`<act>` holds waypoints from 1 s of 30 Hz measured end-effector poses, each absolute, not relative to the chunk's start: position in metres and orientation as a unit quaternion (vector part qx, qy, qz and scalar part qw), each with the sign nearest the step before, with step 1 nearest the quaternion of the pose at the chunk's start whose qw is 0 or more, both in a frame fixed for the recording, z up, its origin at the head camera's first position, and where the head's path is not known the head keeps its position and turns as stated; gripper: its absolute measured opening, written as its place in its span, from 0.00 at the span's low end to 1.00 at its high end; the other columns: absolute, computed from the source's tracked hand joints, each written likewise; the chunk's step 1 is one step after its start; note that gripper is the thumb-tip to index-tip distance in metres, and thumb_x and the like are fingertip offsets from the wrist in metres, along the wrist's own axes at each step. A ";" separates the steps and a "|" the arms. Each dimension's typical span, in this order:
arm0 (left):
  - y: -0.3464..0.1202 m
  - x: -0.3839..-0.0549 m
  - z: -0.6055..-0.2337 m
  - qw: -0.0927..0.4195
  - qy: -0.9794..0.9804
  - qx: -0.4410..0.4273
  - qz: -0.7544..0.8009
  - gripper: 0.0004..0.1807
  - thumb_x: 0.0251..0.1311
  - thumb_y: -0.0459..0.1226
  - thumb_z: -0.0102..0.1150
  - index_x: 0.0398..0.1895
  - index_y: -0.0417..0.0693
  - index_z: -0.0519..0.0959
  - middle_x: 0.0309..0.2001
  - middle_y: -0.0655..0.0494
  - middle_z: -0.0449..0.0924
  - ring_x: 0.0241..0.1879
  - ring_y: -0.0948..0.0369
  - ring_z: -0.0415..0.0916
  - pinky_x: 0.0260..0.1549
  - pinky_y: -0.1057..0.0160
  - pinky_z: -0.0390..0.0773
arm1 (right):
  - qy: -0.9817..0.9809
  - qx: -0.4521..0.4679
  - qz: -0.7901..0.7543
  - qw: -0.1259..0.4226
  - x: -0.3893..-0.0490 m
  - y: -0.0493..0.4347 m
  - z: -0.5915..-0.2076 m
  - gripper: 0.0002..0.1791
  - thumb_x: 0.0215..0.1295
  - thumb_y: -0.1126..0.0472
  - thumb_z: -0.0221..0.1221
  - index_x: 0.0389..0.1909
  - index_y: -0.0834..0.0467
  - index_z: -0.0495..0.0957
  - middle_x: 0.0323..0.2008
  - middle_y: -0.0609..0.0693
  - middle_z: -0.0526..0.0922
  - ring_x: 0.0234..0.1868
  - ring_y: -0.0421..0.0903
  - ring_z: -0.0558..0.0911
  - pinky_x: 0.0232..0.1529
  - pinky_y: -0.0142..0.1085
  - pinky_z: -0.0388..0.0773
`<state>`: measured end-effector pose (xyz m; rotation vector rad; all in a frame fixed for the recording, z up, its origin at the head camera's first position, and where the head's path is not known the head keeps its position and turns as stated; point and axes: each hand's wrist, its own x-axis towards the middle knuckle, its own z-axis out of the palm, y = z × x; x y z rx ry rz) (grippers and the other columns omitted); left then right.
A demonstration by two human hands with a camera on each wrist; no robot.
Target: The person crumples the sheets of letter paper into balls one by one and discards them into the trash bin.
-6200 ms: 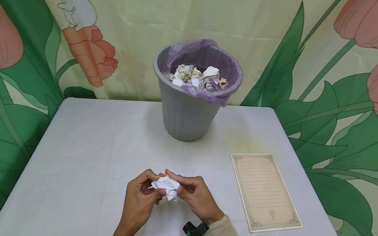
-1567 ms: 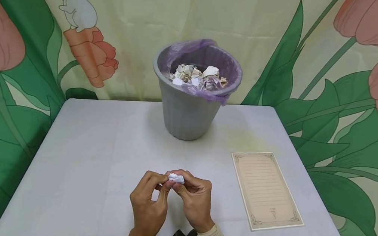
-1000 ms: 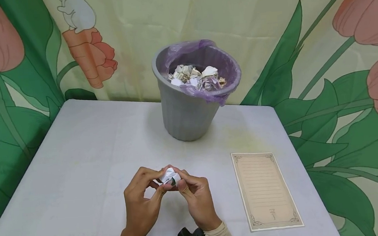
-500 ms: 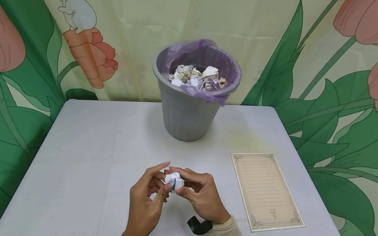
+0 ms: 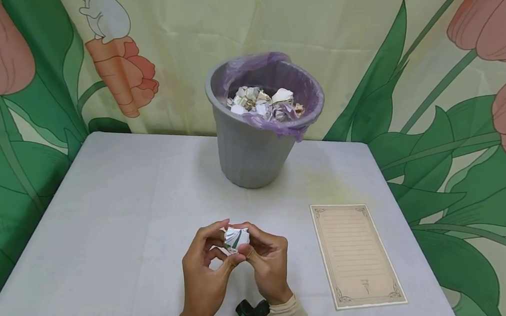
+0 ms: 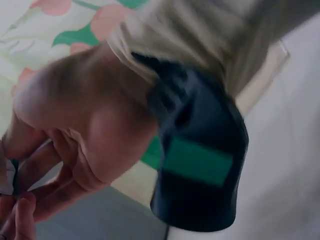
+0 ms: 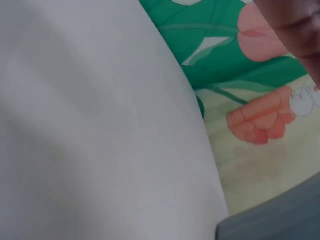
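Note:
A small crumpled ball of white paper [image 5: 236, 238] with a dark green mark sits between both hands, above the front of the table. My left hand [image 5: 205, 272] pinches it from the left, with the thumb below and the index finger raised along its far side. My right hand [image 5: 269, 262] grips it from the right between thumb and fingers. In the left wrist view a bit of the paper [image 6: 9, 176] shows at the left edge, by the fingertips. Only a piece of the right hand [image 7: 297, 25] shows in the right wrist view, and the paper is out of sight there.
A grey waste bin [image 5: 252, 153] lined with a purple bag [image 5: 306, 93] stands at the back of the white table [image 5: 106, 231]. Several crumpled papers [image 5: 252, 98] lie inside. A lined beige sheet with an ornate border [image 5: 358, 254] lies flat at right. A printed curtain [image 5: 349, 19] hangs behind.
The paper was looser and larger in the earliest frame and is a compact ball now. Both hands have turned it, bringing its green mark to the front. Bin and beige sheet have stayed put.

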<state>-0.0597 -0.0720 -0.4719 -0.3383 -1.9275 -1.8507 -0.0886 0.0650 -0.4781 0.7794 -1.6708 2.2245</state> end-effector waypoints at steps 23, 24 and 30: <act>-0.086 -0.071 -0.468 0.221 -0.739 -0.154 -0.617 0.20 0.53 0.29 0.79 0.50 0.50 0.86 0.42 0.57 0.82 0.39 0.65 0.79 0.30 0.71 0.81 | -0.624 0.221 0.749 -0.013 -0.095 0.090 -0.462 0.19 0.76 0.67 0.63 0.62 0.73 0.80 0.57 0.65 0.88 0.58 0.50 0.89 0.55 0.38 0.88; -0.086 -0.071 -0.468 0.213 -0.744 -0.148 -0.616 0.20 0.55 0.30 0.79 0.51 0.52 0.86 0.43 0.58 0.82 0.40 0.65 0.79 0.30 0.71 0.81 | -0.624 0.211 0.752 -0.022 -0.096 0.092 -0.461 0.20 0.75 0.68 0.64 0.63 0.73 0.80 0.57 0.63 0.88 0.57 0.49 0.90 0.55 0.38 0.88; -0.080 -0.073 -0.467 0.196 -0.736 -0.125 -0.636 0.19 0.64 0.32 0.75 0.57 0.54 0.85 0.46 0.58 0.83 0.44 0.62 0.78 0.30 0.70 0.83 | -0.641 0.158 0.751 -0.022 -0.098 0.097 -0.454 0.22 0.70 0.67 0.69 0.62 0.69 0.82 0.54 0.57 0.91 0.54 0.46 0.90 0.55 0.37 0.88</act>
